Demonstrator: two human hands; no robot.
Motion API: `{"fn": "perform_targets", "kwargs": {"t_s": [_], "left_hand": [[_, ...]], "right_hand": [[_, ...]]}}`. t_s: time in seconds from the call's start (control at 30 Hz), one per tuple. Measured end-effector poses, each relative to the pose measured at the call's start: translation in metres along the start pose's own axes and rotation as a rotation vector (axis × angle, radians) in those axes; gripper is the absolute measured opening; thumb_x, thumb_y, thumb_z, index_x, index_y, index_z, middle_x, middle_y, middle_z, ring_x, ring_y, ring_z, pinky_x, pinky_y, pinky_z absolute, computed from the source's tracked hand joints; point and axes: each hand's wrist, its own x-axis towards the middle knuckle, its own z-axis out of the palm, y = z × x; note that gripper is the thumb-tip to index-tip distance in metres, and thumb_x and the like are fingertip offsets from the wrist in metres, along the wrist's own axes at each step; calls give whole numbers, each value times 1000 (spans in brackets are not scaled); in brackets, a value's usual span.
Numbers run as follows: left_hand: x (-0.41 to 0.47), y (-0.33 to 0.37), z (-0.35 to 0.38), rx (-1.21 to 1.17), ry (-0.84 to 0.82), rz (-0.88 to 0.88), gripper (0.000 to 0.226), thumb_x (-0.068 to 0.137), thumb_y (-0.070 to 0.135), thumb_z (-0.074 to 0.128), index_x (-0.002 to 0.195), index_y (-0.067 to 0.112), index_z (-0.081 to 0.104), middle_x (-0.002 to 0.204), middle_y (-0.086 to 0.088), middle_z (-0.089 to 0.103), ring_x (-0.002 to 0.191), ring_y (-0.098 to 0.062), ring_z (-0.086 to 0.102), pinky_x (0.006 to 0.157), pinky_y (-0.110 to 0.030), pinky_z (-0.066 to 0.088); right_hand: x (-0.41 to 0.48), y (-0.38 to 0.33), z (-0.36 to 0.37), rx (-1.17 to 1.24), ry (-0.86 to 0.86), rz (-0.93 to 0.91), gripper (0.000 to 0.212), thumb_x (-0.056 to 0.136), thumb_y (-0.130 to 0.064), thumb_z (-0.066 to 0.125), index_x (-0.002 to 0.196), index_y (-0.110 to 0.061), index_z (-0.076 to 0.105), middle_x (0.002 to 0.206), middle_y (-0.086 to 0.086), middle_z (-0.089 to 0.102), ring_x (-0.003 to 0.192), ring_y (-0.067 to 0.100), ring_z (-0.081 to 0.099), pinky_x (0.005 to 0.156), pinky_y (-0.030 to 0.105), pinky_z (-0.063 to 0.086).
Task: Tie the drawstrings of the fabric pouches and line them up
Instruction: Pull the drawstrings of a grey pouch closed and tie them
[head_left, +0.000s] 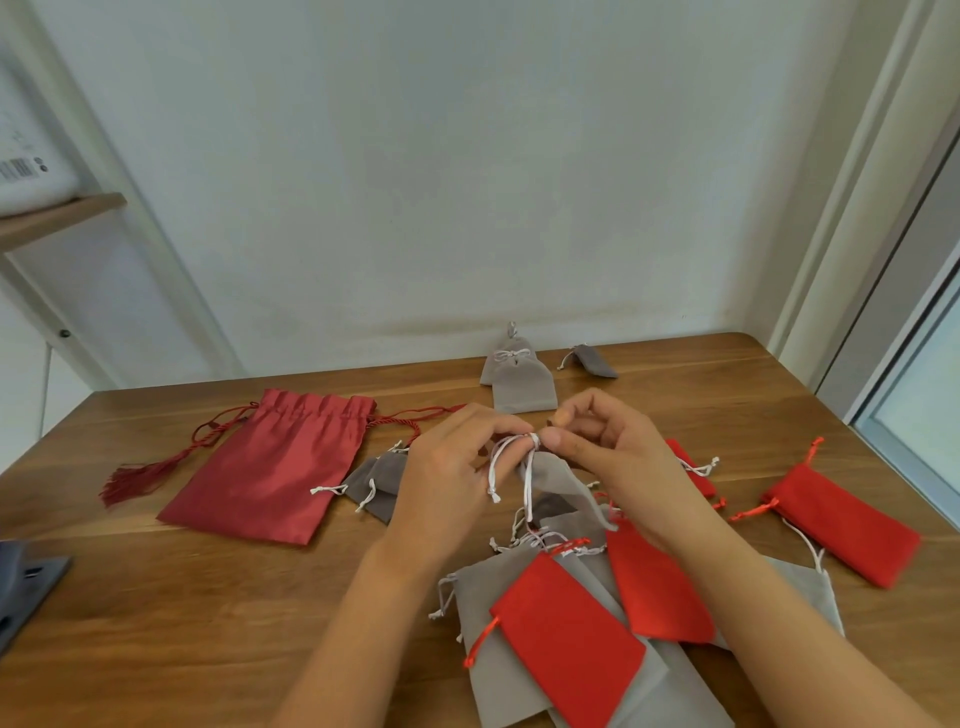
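Hands meeting over the work now: my left hand (447, 467) and right hand (613, 457) come together at the gathered neck of a small grey velvet pouch (558, 480), held up over the brown wooden table (156, 597). Left fingers are curled, pinching its white drawstrings (530, 483) right at the neck. My right thumb and forefinger nip the same spot from the other side. Two loose cord ends dangle down in front of the pouch.

Beyond that pouch, towards the wall, two tied grey velvet pouches (522, 387) overlap, one showing a little bow. Beyond it and to the right, a darker grey pouch (595, 361) lies on its side. Left of the held pouch, a large dark red satin bag (270, 467) with a tasselled cord lies flat, and a small flat grey pouch (379, 486) sits between. Nearer me than the held pouch is a heap, with bright red fabric pouches (571, 639) on top of pale grey ones (498, 680). Right of it, a lone bright red pouch (847, 525) lies apart.
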Motion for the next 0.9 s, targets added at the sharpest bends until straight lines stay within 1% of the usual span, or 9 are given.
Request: {"fn": "perform_targets", "kwargs": {"t_s": [0.17,0.3,0.43,0.53,0.63,0.73,0.8,0.83,0.9], "left_hand": [[-1,-2,-1,19,4,22,18,87,26,64,91,11,73,87,3,69,82,-1,61,71,-13,47],[-3,-5,2,-28,40,14,21,85,27,65,91,9,74,88,5,70,82,-2,64,69,-18,52],[-3,-5,4,-60,70,17,21,83,24,66,93,8,75,88,1,71,83,-3,65,70,-19,53],[-3,-3,8,-60,56,16,21,83,25,67,93,9,75,87,0,72,81,-5,67,69,-25,54],[-3,-2,7,-53,-16,-15,19,84,28,67,92,13,75,87,3,72,81,-5,66,68,-27,54],[0,-1,-1,-43,-105,-147,10,85,26,66,86,17,72,82,12,69,78,-4,63,65,-24,50],[2,0,-4,-22,-150,-179,4,87,18,67,85,20,70,76,19,65,75,-2,60,62,-15,44],[2,2,-4,-14,-162,-184,7,87,15,67,84,20,69,75,21,64,74,-1,59,60,-12,41],[3,5,-4,-12,-169,-185,9,87,12,68,83,20,68,77,19,65,75,-1,60,61,-12,42]], "right_hand": [[-2,0,4,76,58,29,24,75,8,70,74,-7,50,82,13,75,75,19,72,67,24,57],[0,-1,2,-8,73,-27,38,73,14,71,68,-10,42,79,15,74,72,19,71,66,23,55],[1,0,1,-81,66,-92,41,76,19,66,68,-10,39,72,12,71,66,13,65,65,22,52],[1,2,1,-97,24,-106,39,78,23,58,67,-10,39,68,5,64,63,10,57,62,19,48],[1,0,0,-170,-19,-120,35,74,17,56,67,-13,39,68,-3,56,62,7,46,58,16,40],[2,-5,-9,-218,-54,-114,26,66,3,52,64,-18,38,68,2,47,62,9,40,63,21,38],[3,-7,-15,-254,-96,-100,28,66,4,52,63,-20,38,69,6,45,65,15,40,68,28,37],[2,-7,-17,-283,-109,-104,30,67,6,52,62,-21,38,69,7,45,67,17,39,70,32,37],[1,-8,-18,-312,-113,-117,30,69,8,51,63,-18,37,68,6,45,66,16,38,68,30,37]]}}
